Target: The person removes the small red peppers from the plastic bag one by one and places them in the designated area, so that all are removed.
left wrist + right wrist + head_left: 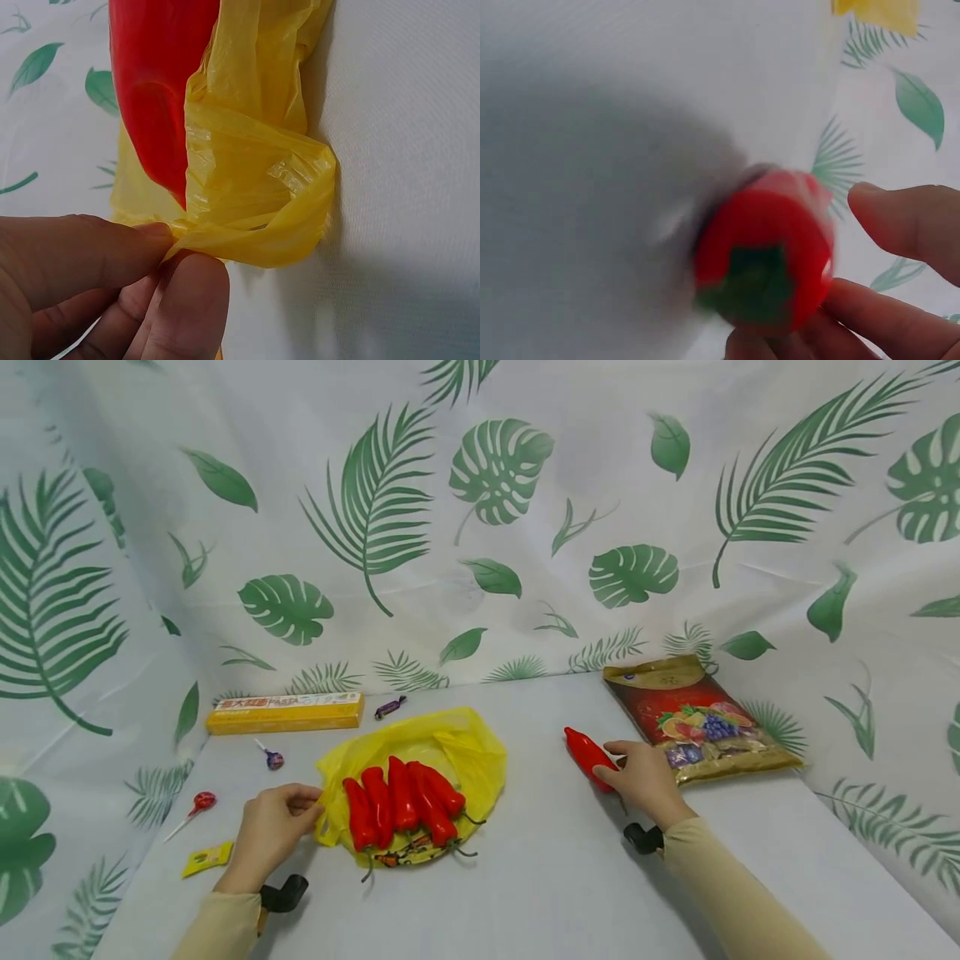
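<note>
Leaf-print cloth (570, 468) behind a white table (532, 877); red peppers (405, 793) lie on a spread yellow bag (486, 756), its pinched fold plain only in the left wrist view; rightward, one single pepper (585, 753), its green cap showing only in the right wrist view; the left hand (272, 828), angled inward, pinches the bag's left edge; the right hand (647, 778) reaches inward around the single pepper, fingers touching, thumb seemingly apart; whether it grips, I cannot tell

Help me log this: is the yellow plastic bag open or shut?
Open: the yellow plastic bag, its edge in the left hand, leaves red chili peppers uncovered.
</note>
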### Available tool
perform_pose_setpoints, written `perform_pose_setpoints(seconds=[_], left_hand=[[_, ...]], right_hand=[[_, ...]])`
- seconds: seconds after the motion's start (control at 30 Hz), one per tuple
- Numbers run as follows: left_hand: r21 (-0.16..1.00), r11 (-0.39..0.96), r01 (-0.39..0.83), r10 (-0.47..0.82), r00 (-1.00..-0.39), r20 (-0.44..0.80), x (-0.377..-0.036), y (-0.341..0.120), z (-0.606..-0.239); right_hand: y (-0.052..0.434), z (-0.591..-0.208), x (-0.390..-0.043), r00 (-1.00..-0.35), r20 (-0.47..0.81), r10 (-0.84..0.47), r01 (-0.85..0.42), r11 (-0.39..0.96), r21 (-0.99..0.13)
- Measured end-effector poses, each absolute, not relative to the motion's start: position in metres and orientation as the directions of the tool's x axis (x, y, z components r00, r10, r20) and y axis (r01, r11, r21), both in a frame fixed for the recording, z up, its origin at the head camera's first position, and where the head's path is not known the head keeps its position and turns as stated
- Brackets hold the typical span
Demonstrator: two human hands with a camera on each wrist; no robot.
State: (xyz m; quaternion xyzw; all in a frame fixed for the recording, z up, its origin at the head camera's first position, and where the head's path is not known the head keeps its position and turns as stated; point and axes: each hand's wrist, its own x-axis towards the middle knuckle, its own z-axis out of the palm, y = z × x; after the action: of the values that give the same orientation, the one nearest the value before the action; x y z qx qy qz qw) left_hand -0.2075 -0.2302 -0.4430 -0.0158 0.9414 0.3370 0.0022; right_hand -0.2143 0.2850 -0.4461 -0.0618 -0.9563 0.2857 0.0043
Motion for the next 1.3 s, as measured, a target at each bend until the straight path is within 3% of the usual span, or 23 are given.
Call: perform_pose_setpoints(seconds=[0.23, 0.47, 0.97, 1.3], left_hand=[[0.661, 0.748, -0.055, -0.043, -0.998, -0.034, -0.207, -0.234, -0.445], [0.667, 0.742, -0.072, -0.060, -0.997, -0.040, -0.208, -0.233, -0.445], [0.664, 0.743, -0.087, -0.084, -0.996, -0.036, -0.205, -0.235, -0.447], [0.665, 0.746, -0.042, -0.077, -0.997, 0.023, -0.202, -0.238, -0.443]], right_hand=[[0.269, -0.436, -0.213, -0.994, 0.043, 0.098, 0.059, 0.837, -0.544], [0.237, -0.438, -0.211, -0.977, 0.212, -0.032, -0.156, 0.786, -0.599], [0.135, -0.452, -0.232, -0.969, 0.053, -0.241, -0.195, 0.617, -0.763], [0.093, -0.461, -0.246, -0.936, -0.032, -0.352, -0.195, 0.591, -0.782]])
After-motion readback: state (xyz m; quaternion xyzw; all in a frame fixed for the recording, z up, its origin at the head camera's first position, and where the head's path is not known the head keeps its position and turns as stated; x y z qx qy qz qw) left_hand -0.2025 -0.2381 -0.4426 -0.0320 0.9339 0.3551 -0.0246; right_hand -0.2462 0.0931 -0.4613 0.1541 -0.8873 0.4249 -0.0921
